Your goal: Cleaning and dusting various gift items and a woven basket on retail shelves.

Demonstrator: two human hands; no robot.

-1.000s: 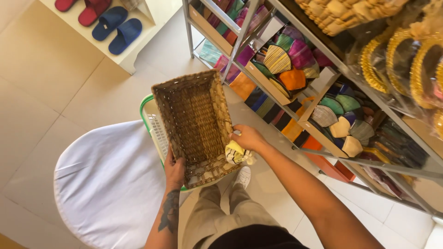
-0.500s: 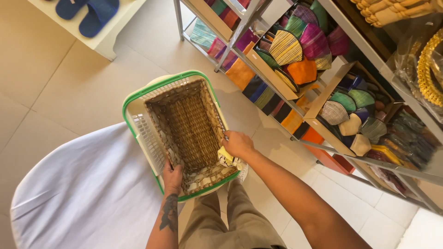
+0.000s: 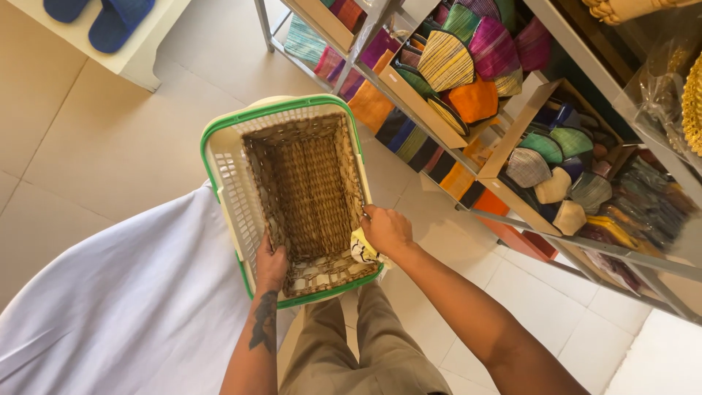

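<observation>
1. The wicker basket (image 3: 311, 197) sits inside the cream plastic basket with the green rim (image 3: 223, 172), almost fully seated, its near end level with the plastic rim.
2. The plastic basket rests at the far edge of a white-draped desk (image 3: 124, 292), partly overhanging the tiled floor (image 3: 110, 139).
3. The left hand (image 3: 270, 265) grips the near left wall of the wicker basket, fingers closed over its rim.
4. The right hand (image 3: 386, 230) holds the near right wall, fingers curled on the rim; a small yellowish tag (image 3: 360, 249) lies pinched beneath them.
5. Judgement: to seat the basket well, both hands should lower evenly, keep the walls parallel to the plastic sides, and keep the fingers clear of the gap between the two rims.
6. Judgement: the tag should be kept from catching between the walls.
7. A metal shelf unit (image 3: 512, 132) with coloured woven goods stands just beyond, to the right.
</observation>
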